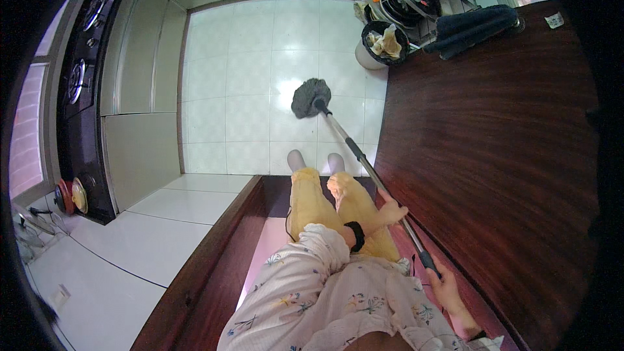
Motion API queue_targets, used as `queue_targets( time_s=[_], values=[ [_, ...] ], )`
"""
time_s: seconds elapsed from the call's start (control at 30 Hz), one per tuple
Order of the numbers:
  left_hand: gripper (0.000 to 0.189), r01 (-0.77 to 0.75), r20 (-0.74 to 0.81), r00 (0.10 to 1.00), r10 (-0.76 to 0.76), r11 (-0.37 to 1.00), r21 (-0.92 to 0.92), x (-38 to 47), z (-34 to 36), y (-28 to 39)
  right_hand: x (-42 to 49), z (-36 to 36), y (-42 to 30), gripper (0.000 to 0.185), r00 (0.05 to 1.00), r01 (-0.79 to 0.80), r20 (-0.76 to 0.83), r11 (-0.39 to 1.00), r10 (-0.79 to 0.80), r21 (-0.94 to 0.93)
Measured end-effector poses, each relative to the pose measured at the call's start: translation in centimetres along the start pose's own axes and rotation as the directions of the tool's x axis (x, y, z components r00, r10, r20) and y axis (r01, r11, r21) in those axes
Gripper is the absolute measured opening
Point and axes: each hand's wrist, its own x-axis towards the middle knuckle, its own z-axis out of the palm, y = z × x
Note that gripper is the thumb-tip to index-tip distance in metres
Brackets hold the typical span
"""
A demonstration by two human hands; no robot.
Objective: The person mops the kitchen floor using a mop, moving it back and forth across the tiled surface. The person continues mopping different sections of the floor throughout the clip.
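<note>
My left hand (392,210) is closed around the metal pole of a mop (374,175), about midway along it. Lower down, my right hand (443,280) grips the dark handle at the pole's near end. The pole slants up and to the left, away from my body. At its far end, the grey fluffy mop head (311,97) rests on the white tiled floor (248,73), ahead of my feet.
A lined waste bin (369,56) with crumpled paper stands at the upper right, beside stacked racks. A dark towel (470,29) hangs by the wooden door (487,122). Cabinets (141,156) and a gas stove (77,81) line the left. The wooden door frame (195,273) surrounds me.
</note>
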Motion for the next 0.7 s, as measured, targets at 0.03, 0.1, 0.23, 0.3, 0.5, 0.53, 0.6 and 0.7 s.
queue_targets(
  time_s=[0.03, 0.1, 0.23, 0.3, 0.5, 0.53, 0.6, 0.7],
  values=[
    [0.105, -0.001, -0.058, 0.998, 0.006, 0.996, 0.091, 0.8, -1.1, 0.4, 1.0, 0.8, 0.3, 0.043, 0.999, 0.032, -0.002, 0.998, -0.032, 0.047],
    [0.105, -0.052, -0.128, 0.991, 0.041, 0.995, -0.085, 2.4, -3.3, 1.4, 3.9, 2.1, 0.9, 0.044, 0.995, 0.099, -0.003, 0.989, -0.099, 0.105],
    [0.104, -0.137, -0.166, 0.977, 0.134, 0.991, -0.008, 3.9, -8.5, 4.7, 8.6, 5.2, -0.1, 0.044, 0.986, 0.138, -0.119, 0.964, -0.113, 0.227],
    [0.104, -0.12, -0.15, 0.981, 0.126, 0.992, 0.047, 2.8, -9.4, 5.9, 8.6, 5.8, -1.5, 0.044, 0.995, -0.104, 0.049, 0.858, 0.092, 0.503],
    [0.105, -0.172, -0.149, 0.974, 0.17, 0.985, -0.002, -4.1, -4.4, 6.3, -0.2, 2.8, -3.5, 0.046, 0.976, -0.217, 0.143, 0.769, 0.164, 0.601],
    [0.106, -0.201, -0.133, 0.972, 0.196, 0.979, -0.023, -5.3, -3.3, 6.2, -1.5, 1.9, -3.6, 0.046, 0.974, -0.228, 0.15, 0.771, 0.172, 0.595],
    [0.105, -0.269, -0.114, 0.959, 0.259, 0.959, -0.086, -7.5, -1.2, 6.1, -4.3, -0.6, -3.8, 0.048, 0.956, -0.295, 0.174, 0.777, 0.238, 0.556],
    [0.105, -0.234, 0.022, 0.969, 0.246, 0.944, -0.232, -10.3, 2.0, 6.0, -7.9, -3.7, -4.5, 0.05, 0.91, -0.41, 0.163, 0.764, 0.382, 0.498]
  ],
)
